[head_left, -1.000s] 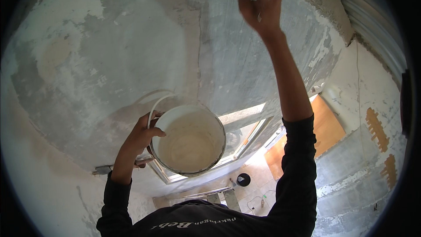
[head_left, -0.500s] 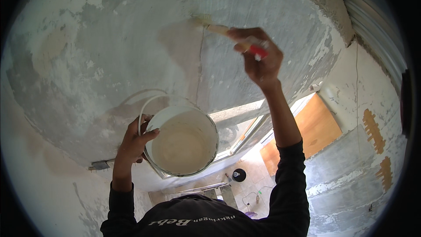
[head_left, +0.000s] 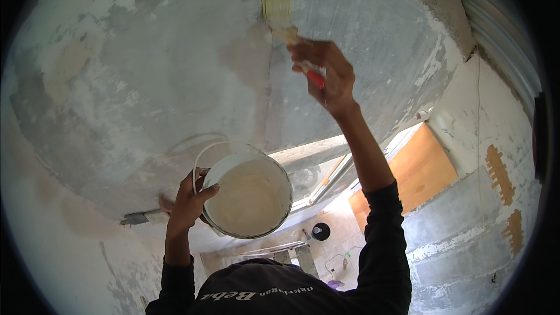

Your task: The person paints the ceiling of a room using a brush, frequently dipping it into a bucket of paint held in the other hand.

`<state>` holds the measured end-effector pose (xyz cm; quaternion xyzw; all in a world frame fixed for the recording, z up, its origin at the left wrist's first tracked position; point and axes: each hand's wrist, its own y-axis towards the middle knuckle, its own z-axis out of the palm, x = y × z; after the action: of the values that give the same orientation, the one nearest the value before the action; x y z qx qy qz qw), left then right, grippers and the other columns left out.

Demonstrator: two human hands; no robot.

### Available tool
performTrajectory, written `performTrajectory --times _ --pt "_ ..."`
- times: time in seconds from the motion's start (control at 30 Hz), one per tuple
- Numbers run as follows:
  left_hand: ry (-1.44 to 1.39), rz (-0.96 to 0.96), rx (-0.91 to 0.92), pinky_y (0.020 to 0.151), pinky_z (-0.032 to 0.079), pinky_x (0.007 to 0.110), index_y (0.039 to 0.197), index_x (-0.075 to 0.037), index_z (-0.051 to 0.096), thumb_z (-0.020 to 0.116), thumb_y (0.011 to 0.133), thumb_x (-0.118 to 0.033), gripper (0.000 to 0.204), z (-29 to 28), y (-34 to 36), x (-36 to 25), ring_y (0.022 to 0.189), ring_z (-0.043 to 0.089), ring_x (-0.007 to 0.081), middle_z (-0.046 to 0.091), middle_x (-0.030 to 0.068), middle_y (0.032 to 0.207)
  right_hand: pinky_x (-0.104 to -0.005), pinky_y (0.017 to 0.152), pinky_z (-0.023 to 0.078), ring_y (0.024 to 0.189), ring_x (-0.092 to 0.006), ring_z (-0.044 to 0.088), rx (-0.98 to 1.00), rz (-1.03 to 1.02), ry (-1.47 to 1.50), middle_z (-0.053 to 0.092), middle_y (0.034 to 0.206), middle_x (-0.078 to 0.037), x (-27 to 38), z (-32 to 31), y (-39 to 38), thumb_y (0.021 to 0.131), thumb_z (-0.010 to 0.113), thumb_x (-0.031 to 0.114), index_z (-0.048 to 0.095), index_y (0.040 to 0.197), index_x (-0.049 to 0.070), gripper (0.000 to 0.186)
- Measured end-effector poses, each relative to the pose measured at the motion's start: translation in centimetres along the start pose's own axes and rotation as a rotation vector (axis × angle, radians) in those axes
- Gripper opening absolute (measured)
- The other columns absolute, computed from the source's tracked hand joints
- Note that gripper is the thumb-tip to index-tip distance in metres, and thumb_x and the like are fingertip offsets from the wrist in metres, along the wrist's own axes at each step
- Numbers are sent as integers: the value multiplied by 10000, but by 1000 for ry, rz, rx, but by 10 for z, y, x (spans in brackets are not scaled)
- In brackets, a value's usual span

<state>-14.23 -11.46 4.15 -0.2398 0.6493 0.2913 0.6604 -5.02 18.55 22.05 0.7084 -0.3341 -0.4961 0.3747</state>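
Note:
My right hand [head_left: 326, 76] is raised and shut on a paintbrush [head_left: 286, 23] with a red handle and pale bristles. The bristles press against the grey, patchy plastered surface [head_left: 163, 76] overhead. My left hand [head_left: 186, 204] grips the rim of a white bucket [head_left: 248, 198] that holds a pale cream liquid; its thin wire handle loops up to the left. The bucket hangs lower and left of the brush.
A strip of wetter, shinier coating [head_left: 350, 17] runs right of the brush. Below lie a window frame [head_left: 326, 169], an orange-brown board [head_left: 414, 169], a small black round object [head_left: 320, 231] on the floor and a pale wall with brown patches [head_left: 501, 181].
My right hand has drawn the brush downward along the surface, from the top edge to lower in view. The bucket has stayed in my left hand, shifting only slightly.

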Motion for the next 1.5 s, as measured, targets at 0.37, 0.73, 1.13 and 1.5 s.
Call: performTrajectory --times 0.37,0.73,1.13,1.5 --pt "-41 127 -66 920 432 309 1139 1 533 643 802 -31 356 -2 3 14 1036 590 193 639 109 1044 -337 721 612 877 -274 701 -31 152 143 710 938 -106 39 -9 -38 693 767 -40 623 900 1 256" --pt "6 106 -2 887 486 339 1211 26 503 617 819 -18 411 4 7 15 1003 632 221 662 174 1096 -289 664 615 855 -221 723 -68 140 68 716 975 -130 -6 -2 34 763 567 -211 627 1016 5 339" --pt "37 100 -40 942 466 370 1249 30 491 614 822 -15 447 5 6 27 1077 624 248 656 189 1148 -340 746 589 927 -280 699 -74 79 28 712 947 -114 25 35 -21 684 764 -55 624 926 17 289" --pt "57 67 -41 940 465 366 1236 34 483 604 813 -8 442 4 12 38 1073 626 257 651 199 1151 -378 749 595 849 -277 695 -33 304 235 697 926 -158 81 37 -111 730 723 -78 640 877 -10 182"
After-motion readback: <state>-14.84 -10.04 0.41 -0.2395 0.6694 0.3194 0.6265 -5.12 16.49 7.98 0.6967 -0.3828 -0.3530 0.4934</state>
